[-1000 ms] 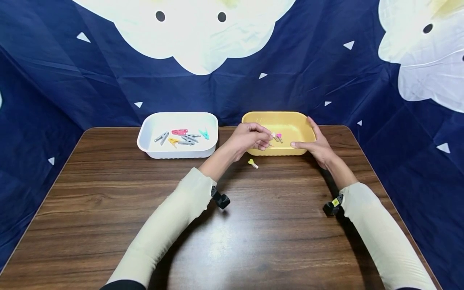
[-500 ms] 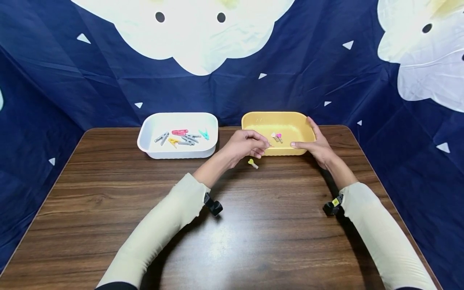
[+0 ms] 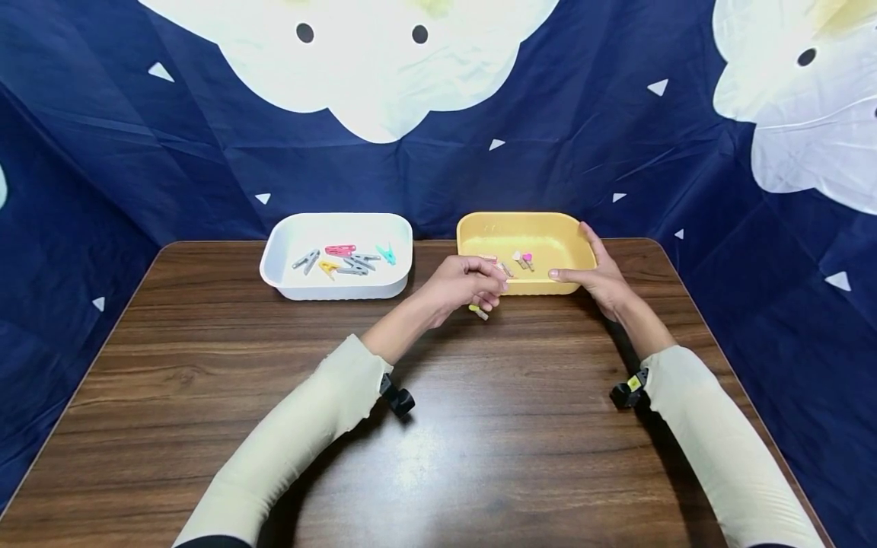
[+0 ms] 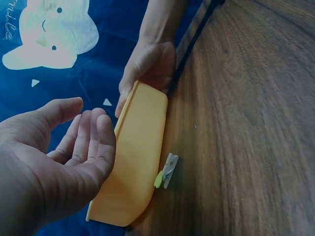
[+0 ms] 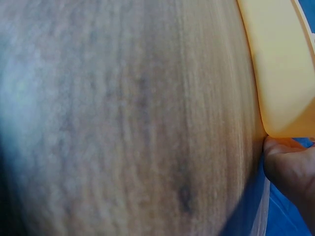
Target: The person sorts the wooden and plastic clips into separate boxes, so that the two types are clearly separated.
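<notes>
My left hand (image 3: 469,285) hovers over the front left rim of the yellow tray (image 3: 541,288). In the left wrist view its fingers are loosely bent, thumb apart, with nothing between them. Small clothespins (image 3: 524,261) with white and pink heart tops lie inside the tray; another clothespin (image 3: 507,269) lies near my left fingertips. A clothespin with a yellow heart (image 4: 167,172) lies on the table before the tray, partly covered by my left hand in the head view. My right hand (image 3: 599,278) grips the tray's right end, thumb over the front rim.
A white tray (image 3: 336,292) stands to the left with several larger clothespins, grey, red, yellow and teal. Both trays sit at the back edge of the wooden table (image 3: 479,426), before a blue cloth backdrop (image 3: 411,183).
My left hand has drawn back from inside the tray, toward the front and slightly left. Clothespins in the tray's left part now show. My right hand keeps its hold.
</notes>
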Action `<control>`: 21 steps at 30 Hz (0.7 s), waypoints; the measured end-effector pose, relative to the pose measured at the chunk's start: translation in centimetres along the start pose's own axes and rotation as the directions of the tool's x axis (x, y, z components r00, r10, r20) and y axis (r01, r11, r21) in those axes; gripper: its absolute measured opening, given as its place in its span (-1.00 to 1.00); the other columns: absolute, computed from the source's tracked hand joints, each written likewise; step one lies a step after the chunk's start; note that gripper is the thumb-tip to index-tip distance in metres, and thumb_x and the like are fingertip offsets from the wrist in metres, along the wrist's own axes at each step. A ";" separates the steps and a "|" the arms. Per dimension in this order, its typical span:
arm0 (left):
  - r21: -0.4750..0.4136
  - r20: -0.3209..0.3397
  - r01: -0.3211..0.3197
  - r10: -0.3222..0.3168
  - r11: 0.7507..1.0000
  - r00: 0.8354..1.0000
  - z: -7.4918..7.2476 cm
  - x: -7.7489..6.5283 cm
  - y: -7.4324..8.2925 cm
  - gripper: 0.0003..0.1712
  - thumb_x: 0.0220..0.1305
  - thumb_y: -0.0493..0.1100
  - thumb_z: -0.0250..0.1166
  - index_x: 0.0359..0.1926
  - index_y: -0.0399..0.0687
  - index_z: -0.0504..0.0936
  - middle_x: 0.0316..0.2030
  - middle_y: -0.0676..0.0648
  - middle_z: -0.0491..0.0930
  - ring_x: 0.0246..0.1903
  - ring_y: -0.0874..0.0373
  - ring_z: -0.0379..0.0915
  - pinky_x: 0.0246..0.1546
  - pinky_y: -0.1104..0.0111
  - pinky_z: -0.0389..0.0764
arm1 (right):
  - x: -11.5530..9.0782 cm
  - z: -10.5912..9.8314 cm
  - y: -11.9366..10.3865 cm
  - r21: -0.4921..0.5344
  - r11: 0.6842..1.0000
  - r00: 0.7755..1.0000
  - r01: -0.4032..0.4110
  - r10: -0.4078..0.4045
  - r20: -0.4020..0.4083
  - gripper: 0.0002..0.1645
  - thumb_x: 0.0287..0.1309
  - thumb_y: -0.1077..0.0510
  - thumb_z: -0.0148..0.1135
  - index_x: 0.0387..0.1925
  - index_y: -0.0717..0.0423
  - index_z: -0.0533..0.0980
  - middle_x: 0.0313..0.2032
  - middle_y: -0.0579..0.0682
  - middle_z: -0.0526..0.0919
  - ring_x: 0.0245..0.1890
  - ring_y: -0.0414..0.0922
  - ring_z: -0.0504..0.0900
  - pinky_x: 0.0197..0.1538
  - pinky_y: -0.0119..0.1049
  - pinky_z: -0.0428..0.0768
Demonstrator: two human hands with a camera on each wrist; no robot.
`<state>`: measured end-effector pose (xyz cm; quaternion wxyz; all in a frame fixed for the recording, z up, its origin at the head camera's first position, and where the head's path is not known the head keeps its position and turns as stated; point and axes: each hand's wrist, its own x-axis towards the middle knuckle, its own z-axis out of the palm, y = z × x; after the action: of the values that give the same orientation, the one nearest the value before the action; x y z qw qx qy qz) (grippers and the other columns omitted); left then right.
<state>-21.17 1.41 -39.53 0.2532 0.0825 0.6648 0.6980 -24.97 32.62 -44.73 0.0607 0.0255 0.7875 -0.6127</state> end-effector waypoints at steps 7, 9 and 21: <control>-0.002 0.006 0.019 -0.019 1.000 1.000 -1.0 -0.7 -1.0 -0.93 0.51 -0.42 0.39 -0.06 -0.31 0.75 -0.04 -0.43 0.81 -0.37 0.06 0.74 -0.29 0.37 0.80 | 0.0 0.0 0.1 0.005 1.000 1.000 0.004 -0.004 0.002 0.52 0.28 0.30 0.61 0.88 -0.37 -0.21 0.88 -0.24 -0.24 0.83 -0.08 0.00 0.86 -0.12 0.01; 0.002 0.004 0.022 -0.022 1.000 1.000 -1.2 -0.8 -1.2 -0.93 0.51 -0.42 0.40 -0.05 -0.31 0.75 0.07 -0.53 0.77 -0.35 0.02 0.77 -0.29 0.38 0.80 | 0.0 0.0 0.0 0.007 1.000 1.000 0.007 -0.007 0.003 0.52 0.28 0.30 0.61 0.88 -0.37 -0.21 0.88 -0.24 -0.24 0.82 -0.08 0.00 0.86 -0.12 0.02; 0.043 -0.001 0.055 -0.055 0.998 0.998 -2.5 -1.8 -2.1 -0.90 0.50 -0.38 0.44 -0.03 -0.30 0.76 0.11 -0.57 0.76 -0.35 0.15 0.74 -0.29 0.41 0.78 | -0.1 -0.1 0.0 -0.013 1.000 1.000 0.005 -0.005 0.007 0.53 0.29 0.26 0.62 0.88 -0.39 -0.24 0.88 -0.25 -0.27 0.85 -0.08 -0.07 0.87 -0.10 -0.04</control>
<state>-20.23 -1.62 -41.46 0.2707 0.0696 0.6817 0.6762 -24.91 32.67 -44.66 0.0621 0.0211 0.7914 -0.6078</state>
